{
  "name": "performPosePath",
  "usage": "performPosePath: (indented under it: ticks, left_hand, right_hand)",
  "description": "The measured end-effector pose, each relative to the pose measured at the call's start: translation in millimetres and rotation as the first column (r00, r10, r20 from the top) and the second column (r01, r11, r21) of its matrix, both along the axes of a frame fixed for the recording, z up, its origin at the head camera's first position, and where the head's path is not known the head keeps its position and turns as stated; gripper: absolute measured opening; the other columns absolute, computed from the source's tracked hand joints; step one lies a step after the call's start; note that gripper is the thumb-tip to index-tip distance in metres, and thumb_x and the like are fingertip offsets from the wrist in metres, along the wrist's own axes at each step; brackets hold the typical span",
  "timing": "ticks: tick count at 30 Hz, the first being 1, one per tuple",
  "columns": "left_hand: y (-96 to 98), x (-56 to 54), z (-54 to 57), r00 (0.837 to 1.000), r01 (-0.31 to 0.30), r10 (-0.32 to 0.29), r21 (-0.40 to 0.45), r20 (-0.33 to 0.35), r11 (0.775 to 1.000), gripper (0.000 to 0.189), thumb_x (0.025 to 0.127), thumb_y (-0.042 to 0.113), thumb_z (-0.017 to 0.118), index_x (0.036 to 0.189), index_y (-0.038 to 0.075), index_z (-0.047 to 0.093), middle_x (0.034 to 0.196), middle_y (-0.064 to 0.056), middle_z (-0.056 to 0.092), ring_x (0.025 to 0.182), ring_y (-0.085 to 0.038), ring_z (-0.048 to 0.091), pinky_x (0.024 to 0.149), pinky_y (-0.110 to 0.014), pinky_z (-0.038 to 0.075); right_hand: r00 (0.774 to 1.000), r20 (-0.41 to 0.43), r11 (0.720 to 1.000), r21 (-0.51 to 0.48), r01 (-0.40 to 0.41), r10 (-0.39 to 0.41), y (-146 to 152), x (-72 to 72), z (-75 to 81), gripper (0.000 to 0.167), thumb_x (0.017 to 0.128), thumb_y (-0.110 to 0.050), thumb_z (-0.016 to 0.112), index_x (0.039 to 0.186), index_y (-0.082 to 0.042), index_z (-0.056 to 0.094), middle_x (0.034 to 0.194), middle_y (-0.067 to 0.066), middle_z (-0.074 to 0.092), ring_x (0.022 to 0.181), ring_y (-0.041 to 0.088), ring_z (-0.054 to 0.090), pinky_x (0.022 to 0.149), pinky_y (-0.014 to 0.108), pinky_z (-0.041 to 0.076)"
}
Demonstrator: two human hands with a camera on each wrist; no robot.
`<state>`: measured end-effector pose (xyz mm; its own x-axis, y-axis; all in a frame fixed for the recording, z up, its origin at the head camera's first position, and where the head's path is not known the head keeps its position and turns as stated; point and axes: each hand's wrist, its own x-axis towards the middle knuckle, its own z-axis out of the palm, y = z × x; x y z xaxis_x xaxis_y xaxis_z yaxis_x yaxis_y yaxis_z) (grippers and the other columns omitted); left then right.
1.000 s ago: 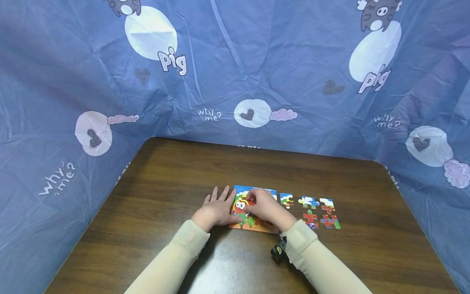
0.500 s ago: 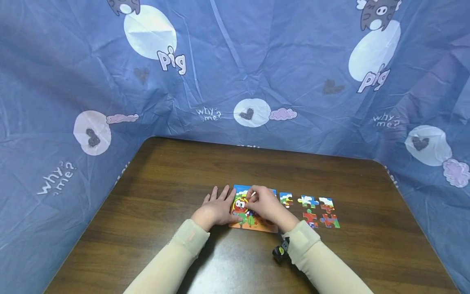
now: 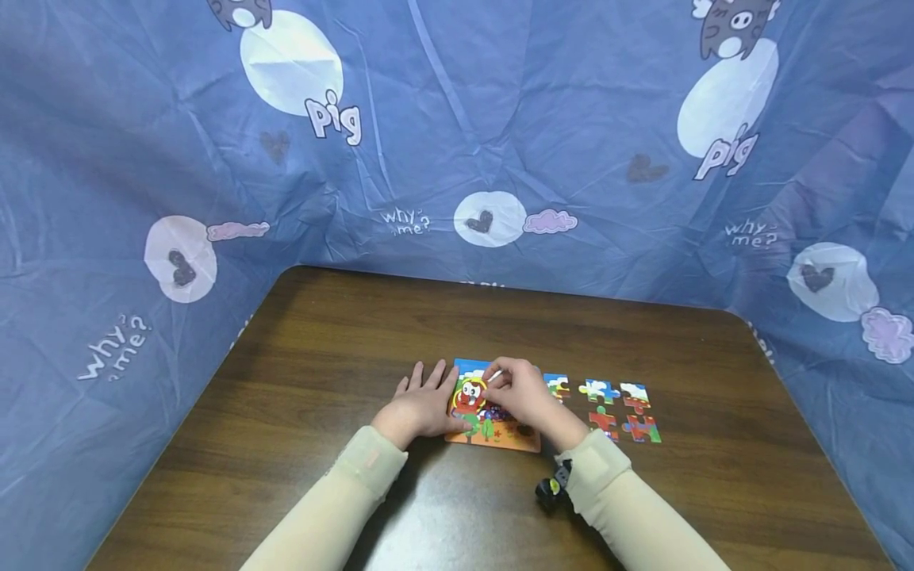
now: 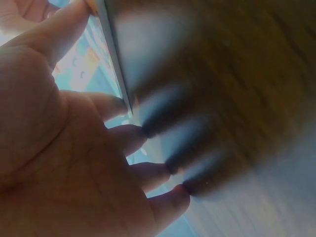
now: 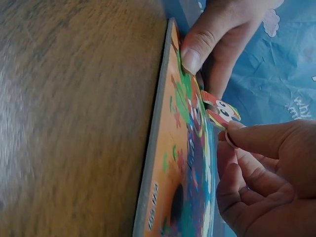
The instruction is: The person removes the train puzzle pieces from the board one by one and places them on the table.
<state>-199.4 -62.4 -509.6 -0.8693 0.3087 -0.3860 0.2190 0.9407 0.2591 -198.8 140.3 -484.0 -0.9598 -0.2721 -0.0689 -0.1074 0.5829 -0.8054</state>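
A thin picture puzzle board (image 3: 510, 438), with an orange lower strip and a blue top, lies flat on the table. My left hand (image 3: 417, 410) is spread along its left side, the thumb pressing on the board near its lower left and the fingers reaching onto the tabletop. Between thumb and index finger, my right hand (image 3: 524, 394) pinches a puzzle piece (image 5: 222, 110) printed with a red face and white eyes. In the right wrist view that piece stands tilted up from the board surface, close to the left thumb. The right forearm and hand cover the board's upper right part.
Several loose puzzle pieces lie to the right of the board, among them a blue and white piece (image 3: 598, 391), a red and green one (image 3: 643, 429) and one partly behind the right hand (image 3: 556, 385). A patterned blue cloth (image 3: 428, 143) hangs behind the wooden table (image 3: 343, 317).
My right hand has shifted slightly right with the pinched piece, which now shows tipped up over the board. My left hand has stayed in place.
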Motion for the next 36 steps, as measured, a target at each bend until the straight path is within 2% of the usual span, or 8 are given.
performPosePath:
  ticks: [6, 11, 16, 20, 23, 27, 29, 36]
  left_hand:
    - [-1.0, -3.9, -9.6, 1.0, 0.006, -0.006, -0.009, -0.022, 1.0, 0.107, 0.087, 0.073, 0.063, 0.166, 0.023, 0.01, 0.17, -0.006, 0.002, 0.151, -0.044, -0.003, 0.117, -0.06, 0.008]
    - [-0.9, -5.0, -9.7, 1.0, 0.0, 0.0, -0.006, -0.012, 1.0, 0.107, 0.087, 0.072, 0.063, 0.166, 0.024, 0.009, 0.17, -0.006, 0.001, 0.15, -0.045, -0.004, 0.117, -0.06, 0.009]
    - [-1.6, -0.6, -2.7, 1.0, 0.008, -0.008, 0.001, -0.008, 1.0, 0.106, 0.088, 0.071, 0.062, 0.166, 0.021, 0.01, 0.17, -0.008, 0.002, 0.151, -0.045, -0.003, 0.117, -0.06, 0.009]
    - [0.2, 8.7, 16.9, 1.0, -0.006, 0.006, 0.014, 0.0, 1.0, 0.103, 0.089, 0.067, 0.065, 0.165, 0.019, 0.016, 0.17, -0.009, 0.007, 0.151, -0.044, 0.0, 0.118, -0.059, 0.01]
    - [0.7, 10.5, 21.5, 1.0, -0.007, 0.007, 0.02, -0.001, 1.0, 0.103, 0.088, 0.066, 0.066, 0.165, 0.018, 0.017, 0.17, -0.009, 0.008, 0.151, -0.044, 0.0, 0.117, -0.06, 0.01]
    - [-2.0, 4.4, 6.0, 1.0, 0.006, -0.006, 0.023, -0.007, 1.0, 0.106, 0.087, 0.071, 0.063, 0.166, 0.02, 0.013, 0.17, -0.009, 0.004, 0.151, -0.045, -0.003, 0.117, -0.06, 0.009]
    - [-2.4, 2.8, 2.3, 1.0, 0.006, -0.006, 0.021, -0.002, 1.0, 0.106, 0.088, 0.072, 0.061, 0.166, 0.022, 0.011, 0.17, -0.007, 0.001, 0.151, -0.044, -0.004, 0.118, -0.06, 0.008]
    - [-1.2, 3.7, 5.7, 1.0, 0.011, -0.011, 0.031, -0.018, 0.999, 0.106, 0.087, 0.072, 0.064, 0.165, 0.019, 0.015, 0.17, -0.009, 0.006, 0.151, -0.045, -0.001, 0.117, -0.061, 0.011]
  right_hand:
    - [0.999, 0.026, 1.0, -0.006, 0.022, -0.022, 11, 0.6, 4.9, 0.015, 0.091, -0.01, 0.078, 0.103, -0.011, 0.07, 0.082, -0.003, 0.071, 0.074, 0.015, 0.067, 0.068, 0.036, 0.054]
    - [0.999, 0.028, 0.999, -0.009, 0.033, -0.033, 23, 1.7, 5.8, 0.015, 0.092, -0.011, 0.078, 0.104, -0.01, 0.07, 0.082, -0.003, 0.071, 0.074, 0.016, 0.066, 0.065, 0.035, 0.052]
    - [0.998, 0.034, 0.999, -0.002, 0.049, -0.049, 33, 3.6, 6.7, 0.015, 0.092, -0.013, 0.078, 0.104, -0.011, 0.071, 0.082, -0.002, 0.071, 0.074, 0.017, 0.067, 0.065, 0.036, 0.051]
    - [0.998, 0.02, 0.998, 0.002, 0.061, -0.061, 41, 4.3, 4.4, 0.015, 0.091, -0.013, 0.078, 0.103, -0.01, 0.07, 0.081, -0.002, 0.071, 0.073, 0.018, 0.066, 0.064, 0.035, 0.05]
    - [0.998, 0.01, 0.998, -0.003, 0.063, -0.063, 47, 5.9, 3.8, 0.014, 0.091, -0.012, 0.078, 0.103, -0.009, 0.07, 0.081, -0.001, 0.071, 0.071, 0.019, 0.065, 0.062, 0.035, 0.05]
    - [0.998, 0.01, 0.998, -0.005, 0.061, -0.06, 53, 9.4, 6.8, 0.014, 0.092, -0.011, 0.077, 0.104, -0.008, 0.07, 0.082, -0.001, 0.071, 0.071, 0.019, 0.065, 0.062, 0.036, 0.05]
    - [0.998, 0.009, 0.998, -0.005, 0.055, -0.055, 57, 10.8, 9.2, 0.014, 0.092, -0.01, 0.076, 0.104, -0.007, 0.07, 0.082, 0.0, 0.071, 0.072, 0.02, 0.065, 0.062, 0.037, 0.05]
    - [0.999, 0.018, 0.999, 0.006, 0.05, -0.05, 72, 12.4, 11.0, 0.014, 0.093, -0.01, 0.076, 0.104, -0.006, 0.069, 0.082, 0.002, 0.072, 0.071, 0.022, 0.062, 0.061, 0.037, 0.048]
